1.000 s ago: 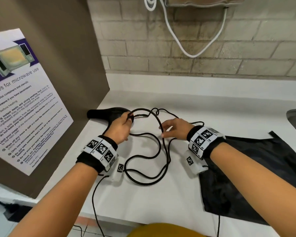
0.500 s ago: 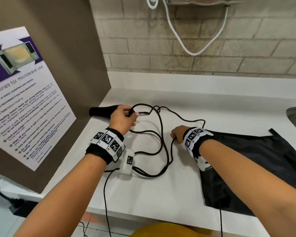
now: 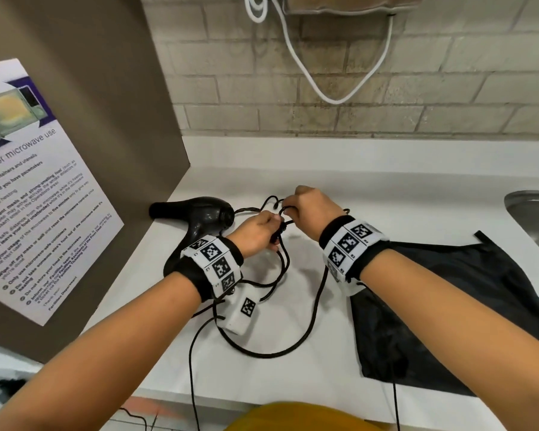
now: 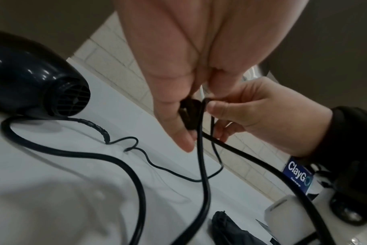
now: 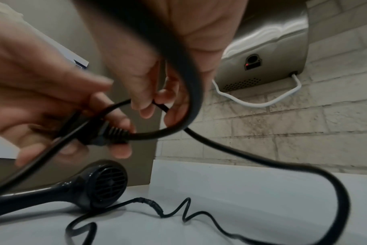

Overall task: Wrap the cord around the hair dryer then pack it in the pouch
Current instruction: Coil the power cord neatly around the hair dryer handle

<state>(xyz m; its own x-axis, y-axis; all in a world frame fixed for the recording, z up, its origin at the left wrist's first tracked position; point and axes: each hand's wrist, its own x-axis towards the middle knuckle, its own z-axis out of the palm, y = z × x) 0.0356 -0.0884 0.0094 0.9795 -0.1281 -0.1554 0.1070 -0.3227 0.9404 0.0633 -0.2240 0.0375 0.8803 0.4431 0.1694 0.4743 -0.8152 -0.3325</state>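
Note:
The black hair dryer [image 3: 196, 219] lies on the white counter [image 3: 293, 384] at the back left, beside the brown panel. Its black cord [image 3: 262, 353] sprawls in loose loops in front of it. My left hand [image 3: 269, 231] is raised just right of the dryer and grips the cord's plug [image 5: 103, 134]. Close beside it, my right hand [image 3: 293, 208] pinches a length of cord [image 5: 159, 106] between thumb and fingers. The black pouch [image 3: 448, 306] lies flat on the counter to the right, under my right forearm. In the left wrist view the dryer's [image 4: 31, 79] rear grille faces the hands.
A brown panel with a microwave poster [image 3: 44, 181] walls off the left side. A steel sink [image 3: 532, 209] sits at the right edge. A metal hand dryer [image 5: 262, 58] with a white cable [image 3: 324, 94] hangs on the brick wall above.
My left hand has come off the dryer's end and now holds the plug. My right hand has moved from the counter by the pouch up and left to the cord beside it.

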